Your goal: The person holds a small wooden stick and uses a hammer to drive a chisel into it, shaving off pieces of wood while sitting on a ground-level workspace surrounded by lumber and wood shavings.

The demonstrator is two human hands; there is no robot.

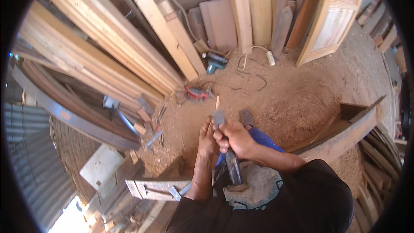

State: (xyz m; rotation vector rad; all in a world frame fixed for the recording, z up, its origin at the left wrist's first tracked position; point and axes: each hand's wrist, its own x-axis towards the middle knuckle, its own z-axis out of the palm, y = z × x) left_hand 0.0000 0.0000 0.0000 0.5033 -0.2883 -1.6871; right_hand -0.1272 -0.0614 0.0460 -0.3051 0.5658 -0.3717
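Note:
My right hand (239, 138) is closed round a tool with a flat grey blade (218, 117) pointing away from me. Below that hand a long dark piece (233, 168) shows against my shirt; whether it belongs to the same tool I cannot tell. Close beside the blade is my left hand (208, 137), its fingers curled together and whatever they hold hidden. Just past the blade tip a thin light wood strip (217, 102) shows; I cannot tell whether it is held or lies on the ground.
A red power tool (198, 93) and a teal one (214, 62) lie on the sawdust-covered floor, near a white socket with a cord (270, 58). Long boards (99, 39) lean at left, a panelled door (336, 21) at far right. A wooden beam (345, 133) stands right of me.

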